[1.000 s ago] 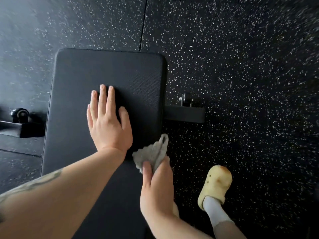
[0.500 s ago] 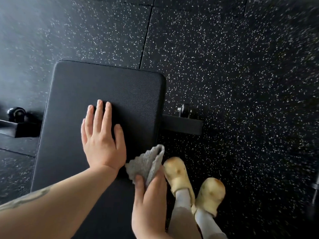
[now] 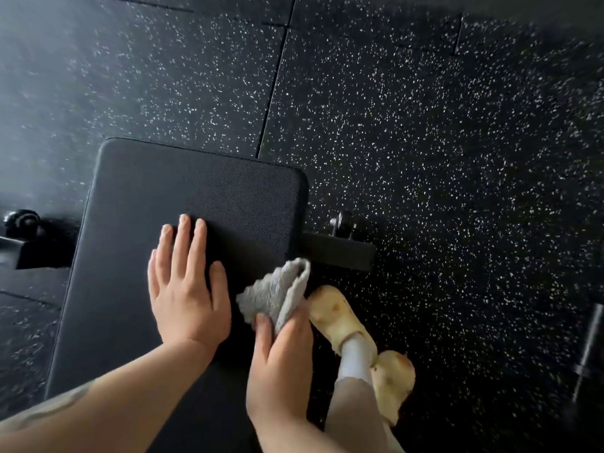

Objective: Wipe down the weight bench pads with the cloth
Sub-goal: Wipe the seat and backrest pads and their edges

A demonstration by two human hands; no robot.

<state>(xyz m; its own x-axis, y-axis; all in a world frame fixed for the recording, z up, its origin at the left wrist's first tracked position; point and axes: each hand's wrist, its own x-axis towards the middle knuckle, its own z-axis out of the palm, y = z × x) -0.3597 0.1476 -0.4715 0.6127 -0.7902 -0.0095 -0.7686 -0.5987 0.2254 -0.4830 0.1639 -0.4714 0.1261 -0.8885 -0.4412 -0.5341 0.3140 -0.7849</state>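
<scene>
Black rubber flooring (image 3: 425, 125), flecked white and laid in tiles with visible seams, fills the view from the head camera; items listed from nearest to farthest. Two bare forearms enter at the bottom edge, the left one bearing a faint tattoo; a leg in pale fabric with a white sock stands beside them at lower right. Right hand (image 3: 281, 364): thumb and fingers curled around the lower end of the cloth, gripping it at the right edge of the pad; fingertips hidden beneath the hand. Two yellow clogs (image 3: 336, 317), scuffed brown, on the floor just right of the bench, one ahead of the other. Grey cloth (image 3: 277, 291): bunched and textured, rising out of the right hand's grip, its free end at the pad's right edge and overlapping that edge; whether it presses on the pad cannot be told. Left hand (image 3: 186, 289): palm down and flat on the pad, fingers straight and close together, thumb out to the right, holding nothing. Weight bench pad (image 3: 170, 184): black, matte, rounded corners, far end uppermost in view. Bench crossbar (image 3: 340, 253): black, projecting on both sides under the pad, a small wheel at each end. Dark metal bar (image 3: 591, 341) at far right edge, blurred.
</scene>
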